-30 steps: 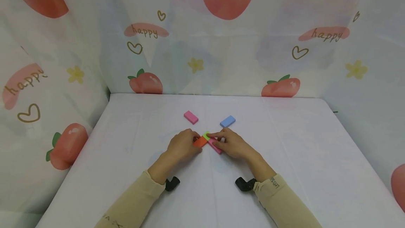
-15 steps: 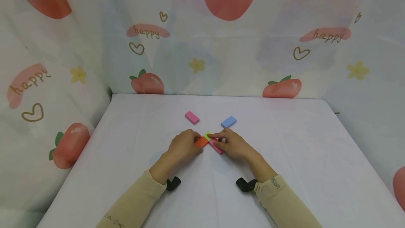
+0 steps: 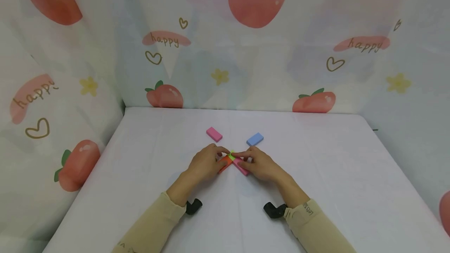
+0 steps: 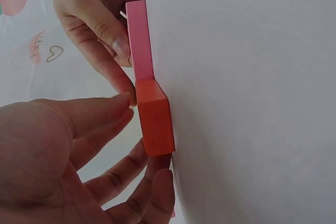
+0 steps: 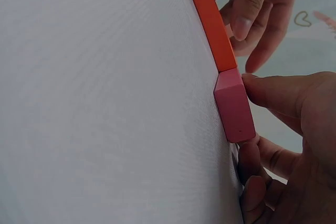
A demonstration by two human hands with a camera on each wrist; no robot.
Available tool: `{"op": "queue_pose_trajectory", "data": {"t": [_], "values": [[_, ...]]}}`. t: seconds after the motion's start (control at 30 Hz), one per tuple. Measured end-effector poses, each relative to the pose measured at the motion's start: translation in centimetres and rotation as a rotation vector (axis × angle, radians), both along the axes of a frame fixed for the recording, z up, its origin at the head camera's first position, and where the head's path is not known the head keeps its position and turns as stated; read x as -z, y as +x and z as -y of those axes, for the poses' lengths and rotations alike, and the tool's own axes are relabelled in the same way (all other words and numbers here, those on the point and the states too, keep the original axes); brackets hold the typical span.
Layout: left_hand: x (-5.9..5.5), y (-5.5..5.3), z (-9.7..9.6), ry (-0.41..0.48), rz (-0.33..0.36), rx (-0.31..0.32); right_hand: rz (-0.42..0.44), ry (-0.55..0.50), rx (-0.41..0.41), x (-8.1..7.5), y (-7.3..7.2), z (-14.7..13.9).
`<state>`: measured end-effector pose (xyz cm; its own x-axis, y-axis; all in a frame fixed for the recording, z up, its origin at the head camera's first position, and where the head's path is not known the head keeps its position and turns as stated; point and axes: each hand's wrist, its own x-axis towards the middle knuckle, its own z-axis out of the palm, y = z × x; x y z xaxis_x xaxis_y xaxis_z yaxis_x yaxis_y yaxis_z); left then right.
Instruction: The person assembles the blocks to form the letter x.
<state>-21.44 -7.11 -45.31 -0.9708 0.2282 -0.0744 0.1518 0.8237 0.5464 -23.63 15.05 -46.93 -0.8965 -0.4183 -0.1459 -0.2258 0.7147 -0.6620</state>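
Near the table's middle, an orange block and a pink block lie flat, their far ends meeting in a V in the head view. A small bit of a green block shows at the tip, mostly covered by fingers. My left hand is spread over the orange block, thumb above it, index finger reaching to the green one. My right hand holds the pink block between thumb and fingers, its index finger stretched to the green. In the left wrist view the orange block stands close against the pink block.
Beyond the hands lie a second pink block at left and a blue block at right. A white cloth covers the table. Printed curtains rise behind it and along the left side.
My left hand has loosened from the orange block's sides, its index finger stretching to the green block and its thumb moving over the orange. The right hand keeps its place; the view tilts slightly.
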Motion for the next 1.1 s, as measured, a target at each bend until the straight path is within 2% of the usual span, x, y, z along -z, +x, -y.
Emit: {"op": "queue_pose_trajectory", "data": {"t": [0.43, 0.6, 0.9, 1.1], "values": [[1.5, -0.5, 0.6, 0.141, 0.023, -0.003, 0.01, -0.009, 0.01, 0.0, 0.4, 0.3], [1.6, -0.7, 0.8, 0.157, 0.017, 0.005, -0.006, -0.01, 0.002, 0.0, 0.0, 0.1], [1.8, -0.5, 1.1, 0.206, 0.038, 0.012, 0.006, 0.0, 0.005, 0.1, 0.2, 0.3], [1.9, -0.9, 1.2, 0.21, 0.034, 0.02, -0.021, -0.001, -0.014, 0.0, 0.2, 0.2]]}}
